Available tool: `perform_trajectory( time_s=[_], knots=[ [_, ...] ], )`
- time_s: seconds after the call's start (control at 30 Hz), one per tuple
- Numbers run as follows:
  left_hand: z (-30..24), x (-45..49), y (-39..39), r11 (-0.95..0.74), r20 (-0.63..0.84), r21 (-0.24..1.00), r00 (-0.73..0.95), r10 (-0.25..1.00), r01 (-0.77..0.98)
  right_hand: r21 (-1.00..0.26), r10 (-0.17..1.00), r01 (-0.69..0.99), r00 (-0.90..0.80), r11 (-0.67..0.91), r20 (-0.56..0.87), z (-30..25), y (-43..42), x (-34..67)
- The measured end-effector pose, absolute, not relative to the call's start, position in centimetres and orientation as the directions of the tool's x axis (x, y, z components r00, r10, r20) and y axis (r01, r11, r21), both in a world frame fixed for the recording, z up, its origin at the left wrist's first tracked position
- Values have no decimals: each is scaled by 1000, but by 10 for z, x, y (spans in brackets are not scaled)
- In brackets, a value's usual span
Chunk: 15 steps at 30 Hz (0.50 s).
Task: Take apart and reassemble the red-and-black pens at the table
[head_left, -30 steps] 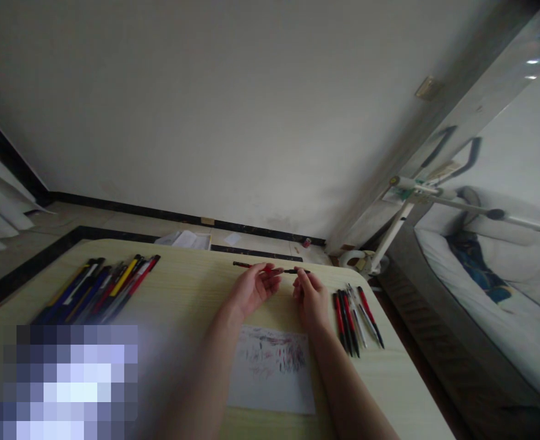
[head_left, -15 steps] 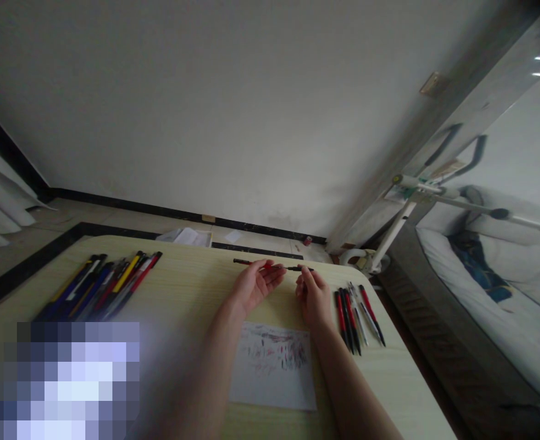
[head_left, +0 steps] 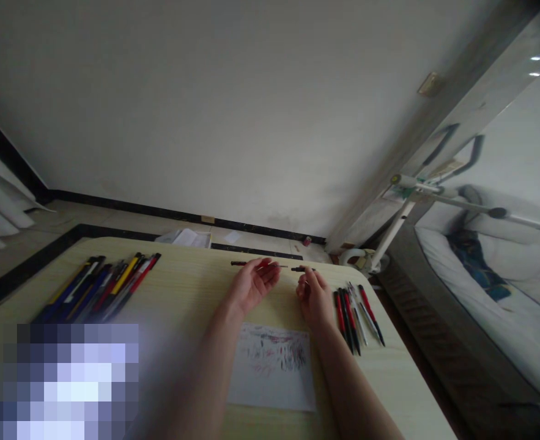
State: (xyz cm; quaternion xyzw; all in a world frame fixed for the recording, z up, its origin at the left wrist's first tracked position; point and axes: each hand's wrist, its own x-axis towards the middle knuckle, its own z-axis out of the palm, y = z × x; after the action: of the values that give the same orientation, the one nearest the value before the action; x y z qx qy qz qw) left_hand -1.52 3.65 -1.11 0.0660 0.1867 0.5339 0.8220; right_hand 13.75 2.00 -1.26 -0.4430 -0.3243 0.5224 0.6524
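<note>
My left hand [head_left: 255, 284] holds a red and black pen [head_left: 238, 263] between thumb and fingers, palm partly turned up. The pen lies about level, and its thin refill tip [head_left: 284, 266] sticks out on the right. My right hand [head_left: 314, 294] pinches a short black pen part [head_left: 298, 269], a cap or front barrel; I cannot tell which. A small gap separates this part from the refill tip. Below the hands, a white sheet of paper [head_left: 272, 388] with black and red scribbles lies on the table, partly covered by my forearms.
Several red, black and silver pens [head_left: 348, 318] lie right of my right hand. A larger group of mixed pens [head_left: 109, 284] is on the left of the pale wooden table [head_left: 187, 269]. Beyond stand a wall, a white exercise frame [head_left: 391, 235] and a sofa [head_left: 517, 330].
The black part in my right hand has come away from the pen, leaving a gap with the thin refill tip showing. My left hand has shifted slightly left with the pen.
</note>
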Motion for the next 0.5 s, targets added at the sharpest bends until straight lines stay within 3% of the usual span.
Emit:
perform_trajectory(
  time_s=[0.23, 0.5],
  knots=[
    [-8, -21, 38, 376, -189, 211, 340, 921, -902, -936, 971, -349, 236, 44, -42, -14, 20, 139],
    [-8, -24, 39, 314, -179, 215, 279, 943, -925, -951, 972, -308, 229, 31, -42, -11, 19, 137]
  ],
)
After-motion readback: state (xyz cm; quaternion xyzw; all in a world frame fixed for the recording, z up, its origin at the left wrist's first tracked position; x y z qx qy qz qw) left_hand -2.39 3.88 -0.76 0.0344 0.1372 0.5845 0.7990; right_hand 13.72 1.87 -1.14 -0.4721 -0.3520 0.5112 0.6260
